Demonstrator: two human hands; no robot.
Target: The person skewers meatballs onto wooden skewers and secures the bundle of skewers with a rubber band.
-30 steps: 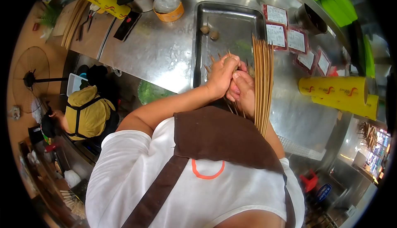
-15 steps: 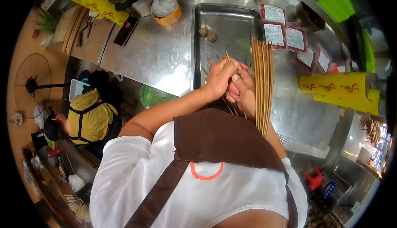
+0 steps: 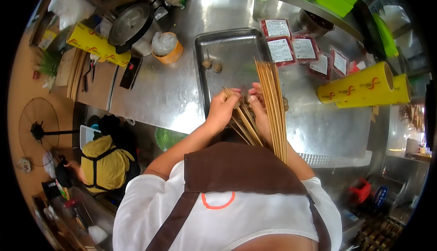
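Observation:
My left hand (image 3: 223, 109) has its thumb and fingers pinched together around a thin wooden skewer (image 3: 227, 91). My right hand (image 3: 261, 112) is close beside it, fingers curled; what they grip is largely hidden. Between the hands, small grey-brown balls (image 3: 246, 101) show, and several sticks (image 3: 248, 126) slant down toward the apron. A thick bundle of wooden skewers (image 3: 274, 105) stands in front of my right hand and partly covers it. Both hands are over the near end of a metal tray (image 3: 199, 69). Two skewered balls (image 3: 217, 67) lie farther up in it.
Labelled red vacuum packs (image 3: 281, 50) lie right of the tray, near yellow film rolls (image 3: 357, 87). An orange-rimmed tub (image 3: 169, 57) and a lidded pot (image 3: 132, 25) stand at left. Another person in a yellow top (image 3: 104, 162) is bent over at far left.
My hands have drawn apart from being clasped together, showing the sticks between them. The head view has shifted, so the tray and counter appear lower and farther left.

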